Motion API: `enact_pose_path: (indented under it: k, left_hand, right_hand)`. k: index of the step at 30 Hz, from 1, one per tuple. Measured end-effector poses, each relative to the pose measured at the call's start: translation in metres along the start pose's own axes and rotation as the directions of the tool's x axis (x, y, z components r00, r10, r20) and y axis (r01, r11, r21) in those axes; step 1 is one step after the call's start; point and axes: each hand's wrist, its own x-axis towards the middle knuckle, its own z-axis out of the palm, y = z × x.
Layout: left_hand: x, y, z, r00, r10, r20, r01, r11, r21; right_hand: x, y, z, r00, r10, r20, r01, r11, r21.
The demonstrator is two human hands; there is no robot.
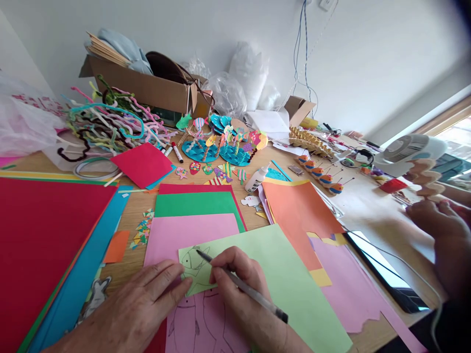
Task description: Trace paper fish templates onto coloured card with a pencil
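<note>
My right hand [245,282] is closed round a grey pen [253,293], its tip touching a light green sheet [268,255]. A fish drawing [195,260] in dark line is on the left corner of that sheet, under the pen tip. My left hand [147,299] lies flat with its fingers stretched, the fingertips on the sheet's left edge. Below, a pink sheet [184,314] carries more drawn outlines, partly covered by my right hand. Behind these lie pink, green and red sheets [195,203] in a stack.
Large red sheets [47,225] lie left; orange paper [298,211] and a phone [386,274] lie right. A glue bottle [256,179] stands behind, near paper fish [222,172]. Pipe cleaners [110,117] are heaped back left. Another person's hand [434,215] holds wavy wooden-looking pieces [425,179].
</note>
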Motion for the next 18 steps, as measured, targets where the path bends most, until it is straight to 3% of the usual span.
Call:
enact_pose_path:
  k: [4,7,12,18]
  left_hand:
    - [0.006,-0.005,-0.008,0.998,-0.064,-0.002,0.063,0.981,-0.185]
    - [0.014,-0.01,-0.019,0.994,-0.109,0.002,0.106,0.956,-0.274]
    - [0.02,-0.014,-0.032,0.992,-0.075,-0.105,0.051,0.976,-0.213]
    - [0.022,-0.013,-0.039,0.984,-0.131,-0.117,0.111,0.98,-0.166]
  right_hand:
    - [-0.003,-0.007,-0.006,0.985,-0.071,-0.157,0.079,0.996,0.041]
    - [-0.012,-0.02,-0.021,0.952,-0.205,-0.228,0.196,0.979,-0.062]
    - [-0.04,-0.031,-0.053,0.886,-0.417,-0.203,0.327,0.871,-0.366]
    - [-0.072,-0.005,-0.066,0.849,-0.425,-0.314,0.264,0.855,-0.446]
